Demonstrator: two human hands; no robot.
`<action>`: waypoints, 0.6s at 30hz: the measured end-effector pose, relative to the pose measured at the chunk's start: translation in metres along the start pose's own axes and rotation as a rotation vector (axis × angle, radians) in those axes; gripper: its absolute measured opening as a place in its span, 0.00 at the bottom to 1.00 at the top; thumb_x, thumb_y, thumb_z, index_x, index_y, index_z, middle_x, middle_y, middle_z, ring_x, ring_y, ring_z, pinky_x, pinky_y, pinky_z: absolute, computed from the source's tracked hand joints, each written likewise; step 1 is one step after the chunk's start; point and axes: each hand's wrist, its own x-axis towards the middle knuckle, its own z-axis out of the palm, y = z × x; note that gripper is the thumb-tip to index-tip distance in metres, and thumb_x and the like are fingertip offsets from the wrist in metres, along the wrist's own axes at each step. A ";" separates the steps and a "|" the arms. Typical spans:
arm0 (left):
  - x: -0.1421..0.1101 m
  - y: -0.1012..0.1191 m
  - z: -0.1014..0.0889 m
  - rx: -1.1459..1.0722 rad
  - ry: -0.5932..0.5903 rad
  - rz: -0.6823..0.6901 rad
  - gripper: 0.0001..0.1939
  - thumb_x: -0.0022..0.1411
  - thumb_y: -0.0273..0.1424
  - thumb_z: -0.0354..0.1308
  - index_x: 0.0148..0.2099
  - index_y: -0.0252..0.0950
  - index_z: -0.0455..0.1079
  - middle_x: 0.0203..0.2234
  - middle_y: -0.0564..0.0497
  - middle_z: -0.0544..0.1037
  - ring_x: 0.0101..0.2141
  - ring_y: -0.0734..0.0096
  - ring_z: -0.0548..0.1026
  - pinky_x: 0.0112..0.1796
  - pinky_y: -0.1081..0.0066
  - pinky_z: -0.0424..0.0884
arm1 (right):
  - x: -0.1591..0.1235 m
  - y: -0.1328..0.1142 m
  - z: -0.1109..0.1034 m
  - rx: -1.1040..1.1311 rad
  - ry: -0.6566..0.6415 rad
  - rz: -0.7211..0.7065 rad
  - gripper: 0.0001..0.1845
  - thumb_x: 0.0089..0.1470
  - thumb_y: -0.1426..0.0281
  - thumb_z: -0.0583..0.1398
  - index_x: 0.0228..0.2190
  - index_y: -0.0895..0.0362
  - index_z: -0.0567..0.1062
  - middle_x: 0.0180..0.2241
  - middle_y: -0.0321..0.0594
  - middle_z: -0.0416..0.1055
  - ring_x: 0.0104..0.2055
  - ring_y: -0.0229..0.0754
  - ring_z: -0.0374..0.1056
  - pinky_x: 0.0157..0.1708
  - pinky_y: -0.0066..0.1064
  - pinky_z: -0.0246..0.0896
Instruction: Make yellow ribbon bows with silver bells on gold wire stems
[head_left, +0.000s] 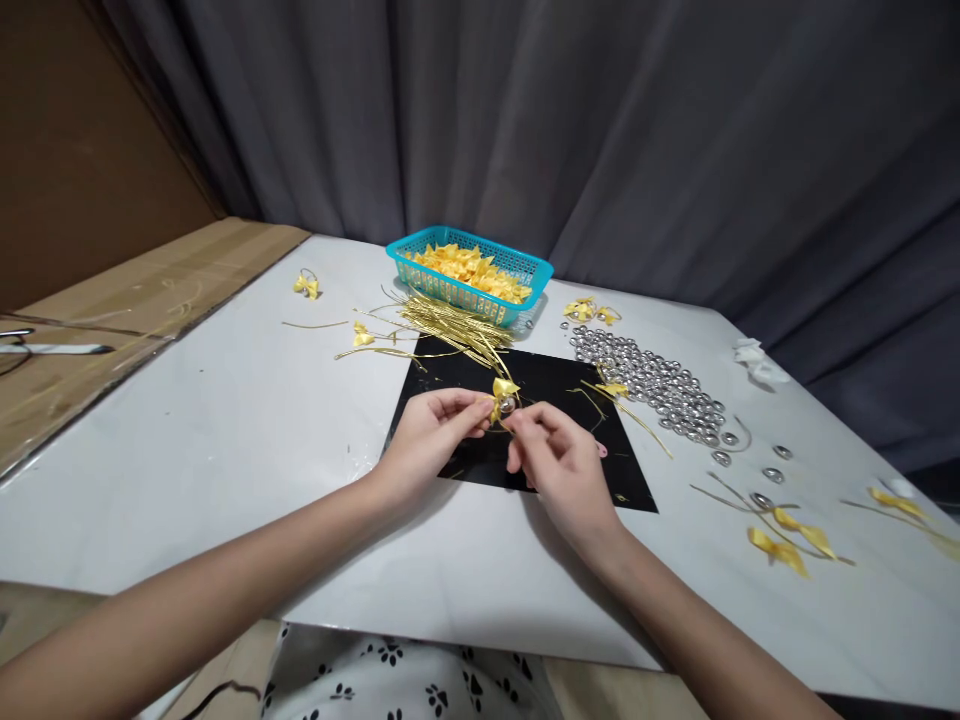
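Between my two hands, above a black mat (465, 472), is a yellow ribbon bow (504, 387) with a silver bell-like bead (507, 405) against it. My left hand (439, 430) pinches the bow's left side between thumb and fingers. On the other side, my right hand (559, 450) is closed, its fingertips at a thin gold wire tie that loops beside the bead. A bundle of gold wire ties (457, 328) lies just beyond the hands. Another bow on a tie (613, 389) rests at the mat's right edge.
A teal basket (469, 285) of yellow bows stands at the back. Many silver beads (652, 380) spread over the right side of the white table (247, 450). Loose bows (787, 540) with ties lie at front right. Cardboard (150, 290) borders the left edge; a grey curtain hangs behind.
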 end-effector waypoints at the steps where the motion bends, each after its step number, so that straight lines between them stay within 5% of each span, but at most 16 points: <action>1: 0.000 0.001 0.000 0.002 0.011 0.002 0.05 0.51 0.30 0.63 0.30 0.32 0.75 0.26 0.50 0.77 0.27 0.77 0.70 0.32 0.74 0.67 | 0.002 -0.003 -0.002 0.071 0.000 0.065 0.15 0.53 0.57 0.55 0.27 0.58 0.66 0.16 0.31 0.65 0.14 0.29 0.52 0.15 0.23 0.47; 9: 0.001 0.000 0.000 0.048 0.026 0.015 0.07 0.52 0.32 0.62 0.31 0.32 0.75 0.26 0.49 0.76 0.26 0.76 0.70 0.28 0.75 0.65 | 0.008 -0.006 -0.012 0.318 -0.041 0.395 0.20 0.31 0.66 0.71 0.28 0.60 0.71 0.23 0.38 0.76 0.27 0.36 0.72 0.30 0.25 0.66; 13: 0.001 0.000 0.000 0.061 -0.003 -0.001 0.08 0.52 0.33 0.62 0.32 0.32 0.75 0.26 0.49 0.76 0.26 0.76 0.70 0.28 0.75 0.66 | 0.010 -0.001 -0.010 0.272 -0.001 0.357 0.19 0.28 0.66 0.71 0.27 0.60 0.75 0.24 0.38 0.75 0.27 0.36 0.71 0.31 0.27 0.65; 18: 0.001 0.001 -0.001 0.059 0.028 0.029 0.06 0.52 0.31 0.62 0.31 0.33 0.75 0.24 0.52 0.75 0.26 0.77 0.70 0.28 0.76 0.65 | 0.011 0.003 -0.015 0.017 0.075 0.139 0.13 0.38 0.62 0.67 0.24 0.59 0.76 0.27 0.40 0.72 0.28 0.38 0.65 0.32 0.33 0.60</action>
